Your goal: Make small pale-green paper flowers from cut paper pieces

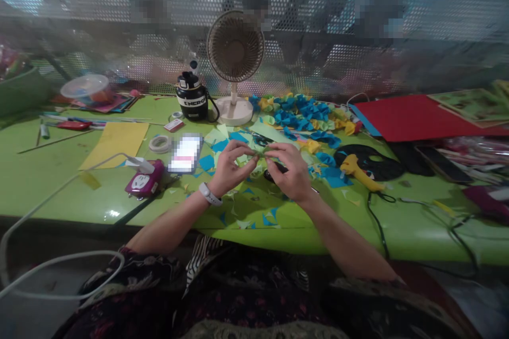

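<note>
My left hand [233,167] and my right hand [288,169] meet above the green table [47,180], fingers pinched together on a small piece of light green paper [260,152] held between them. A white watch sits on my left wrist. Blue and green paper scraps [254,220] lie on the table right under and in front of my hands. Scissors [260,140] lie just beyond the fingertips.
A yellow glue gun [358,169] with a black cord lies to the right. A small fan [235,63] and black bottle [192,96] stand behind. A pile of folded blue and yellow paper pieces [306,114], red sheet [413,116], yellow sheet [115,143], tape roll [159,143], pink power strip [145,180] surround the work spot.
</note>
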The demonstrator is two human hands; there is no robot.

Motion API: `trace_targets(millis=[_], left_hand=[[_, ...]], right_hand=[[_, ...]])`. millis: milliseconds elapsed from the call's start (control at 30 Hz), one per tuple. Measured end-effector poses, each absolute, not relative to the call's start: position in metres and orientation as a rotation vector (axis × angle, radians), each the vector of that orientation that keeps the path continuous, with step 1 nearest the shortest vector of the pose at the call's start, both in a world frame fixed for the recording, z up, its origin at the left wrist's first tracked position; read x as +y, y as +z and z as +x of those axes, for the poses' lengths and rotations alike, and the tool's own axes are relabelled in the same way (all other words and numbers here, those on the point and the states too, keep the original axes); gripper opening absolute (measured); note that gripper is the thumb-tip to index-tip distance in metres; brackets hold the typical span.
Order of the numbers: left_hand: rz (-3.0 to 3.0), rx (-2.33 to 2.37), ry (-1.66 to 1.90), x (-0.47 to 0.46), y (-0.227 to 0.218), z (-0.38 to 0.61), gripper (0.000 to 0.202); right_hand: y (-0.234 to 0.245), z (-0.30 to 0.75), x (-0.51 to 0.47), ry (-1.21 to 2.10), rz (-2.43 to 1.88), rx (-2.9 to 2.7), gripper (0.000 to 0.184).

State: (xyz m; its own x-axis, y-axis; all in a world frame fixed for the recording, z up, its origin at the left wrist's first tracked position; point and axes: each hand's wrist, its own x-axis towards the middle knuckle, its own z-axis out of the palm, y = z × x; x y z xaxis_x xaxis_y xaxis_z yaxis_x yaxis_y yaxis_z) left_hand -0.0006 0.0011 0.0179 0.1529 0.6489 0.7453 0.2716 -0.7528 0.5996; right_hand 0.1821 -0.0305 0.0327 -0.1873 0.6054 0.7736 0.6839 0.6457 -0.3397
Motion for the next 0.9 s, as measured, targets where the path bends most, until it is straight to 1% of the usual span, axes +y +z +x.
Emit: trace_targets(millis=[367,533,700,900], left_hand=[[1.996,0.908,1.676,0.000,0.031,-0.006,0.012],[1.546,0.896,1.370,0.006,0.026,-0.004,0.025],[1.262,0.831,1.030,0.009,0.026,-0.004,0.030],[1.232,0.789,1.049,0.011,0.024,-0.004,0.037]], right_hand=[[0.034,0.185,-0.026,0.116,-1.059,-1.765,0.011],[0.033,0.185,-0.025,0.197,-1.061,-1.723,0.010],[0.031,0.185,-0.023,0.215,-1.061,-1.710,0.011],[0.031,0.185,-0.024,0.210,-1.066,-1.729,0.012]])
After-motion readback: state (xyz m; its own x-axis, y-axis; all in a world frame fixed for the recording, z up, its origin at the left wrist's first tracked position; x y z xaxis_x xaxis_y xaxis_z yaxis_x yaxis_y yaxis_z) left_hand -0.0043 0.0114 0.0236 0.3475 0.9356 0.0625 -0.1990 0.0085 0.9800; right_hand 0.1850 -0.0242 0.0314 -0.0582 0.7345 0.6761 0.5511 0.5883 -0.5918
